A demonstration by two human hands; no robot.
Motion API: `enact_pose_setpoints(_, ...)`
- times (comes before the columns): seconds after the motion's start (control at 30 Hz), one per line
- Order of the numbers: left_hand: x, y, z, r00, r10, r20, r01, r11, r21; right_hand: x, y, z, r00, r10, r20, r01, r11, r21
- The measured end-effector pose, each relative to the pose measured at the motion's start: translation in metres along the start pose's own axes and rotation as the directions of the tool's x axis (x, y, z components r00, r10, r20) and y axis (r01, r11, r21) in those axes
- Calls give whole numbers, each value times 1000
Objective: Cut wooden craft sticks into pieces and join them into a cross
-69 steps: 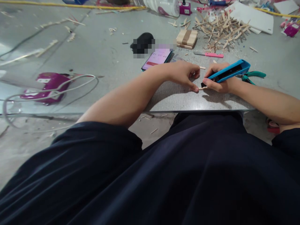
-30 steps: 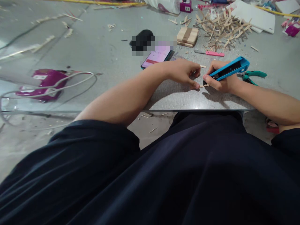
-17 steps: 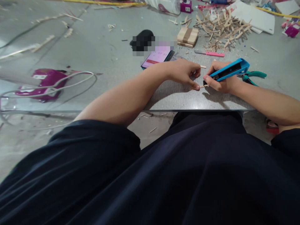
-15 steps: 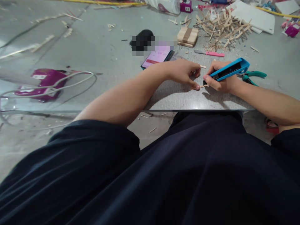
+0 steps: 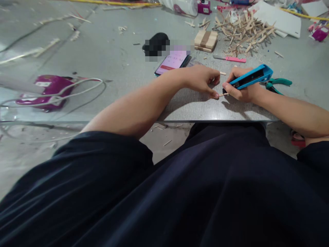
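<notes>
In the head view my right hand (image 5: 243, 90) is wrapped round a blue utility knife (image 5: 253, 76), its dark tip pointing down to the left at a thin wooden craft stick (image 5: 223, 95). My left hand (image 5: 205, 80) has its thumb and fingertips on the left part of that stick, pinning it near the table's front edge. The tip meets the stick just right of my left thumb; the exact contact is too small to make out. Another craft stick (image 5: 223, 73) lies beyond, its left end hidden by my left fingers.
Behind my hands lie a pink-handled knife (image 5: 235, 59), a banded stack of craft sticks (image 5: 205, 40) and a heap of cut sticks (image 5: 246, 32). Green-handled pliers (image 5: 279, 81) lie right, a phone (image 5: 173, 61) and black case (image 5: 156, 44) left. A cabled purple device (image 5: 48, 91) sits far left.
Both hands, the utility knife and the stick hold nearly the same position. The digits on the phone screen have changed.
</notes>
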State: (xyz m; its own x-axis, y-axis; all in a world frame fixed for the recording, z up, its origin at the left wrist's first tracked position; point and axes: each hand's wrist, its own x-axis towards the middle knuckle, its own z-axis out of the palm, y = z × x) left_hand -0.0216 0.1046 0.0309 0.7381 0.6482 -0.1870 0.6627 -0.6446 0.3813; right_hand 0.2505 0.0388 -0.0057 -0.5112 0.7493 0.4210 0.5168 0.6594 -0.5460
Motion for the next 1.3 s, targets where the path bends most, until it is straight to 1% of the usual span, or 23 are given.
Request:
enact_pose_setpoints(0.13, 0, 1, 0, 1000, -21, 9, 21, 1000, 9, 0, -4, 0, 1000, 7, 14, -7, 1000, 6)
enact_pose_setpoints(0.3, 0, 1, 2, 1000, 0, 10, 0, 1000, 9, 6, 9, 9, 1000, 7, -4, -7, 999, 38)
enact_pose_setpoints(0.4, 1, -1, 3, 1000, -5, -3, 5, 1000, 11, 8, 13, 12, 1000, 6, 23, -6, 999, 32)
enact_pose_setpoints(0.5, 3, -5, 5, 1000, -12, -4, 12, 1000, 4, 9, 11, 13, 999, 1, 48, -2, 1000, 21)
enact_pose_setpoints(0.63, 3, -7, 6, 1000, -1, -6, 1, 1000, 17, 12, 2, 13, 999, 11, 35, -12, 1000, 19)
enact_pose_setpoints(0.8, 0, -3, 4, 1000, 4, 0, -4, 1000, 18, 21, 1, 8, 997, 15, 81, -23, 995, 96)
enact_pose_setpoints(0.87, 0, -2, 3, 1000, 4, 5, -4, 1000, 21, 21, 6, 7, 997, 28, 72, -38, 990, 137)
enact_pose_setpoints(0.93, 1, -1, 3, 1000, 1, 10, -2, 1000, 23, 17, 12, 8, 998, 51, 35, -57, 981, 185)
enact_pose_setpoints(1.03, 4, -3, 4, 1000, -21, 8, 21, 999, 27, 11, 21, 11, 999, 49, -13, -44, 971, 234)
enact_pose_setpoints(1.1, 6, -5, 5, 1000, -31, -1, 31, 999, 28, 9, 24, 11, 999, 44, -14, -40, 974, 222)
enact_pose_setpoints(1.23, 5, -6, 5, 1000, -26, -2, 26, 999, 29, 10, 26, 9, 996, 86, -24, -81, 981, 177)
enact_pose_setpoints(1.3, 3, -4, 5, 1000, -10, -1, 10, 999, 31, 9, 25, 7, 997, 74, -33, -68, 984, 163)
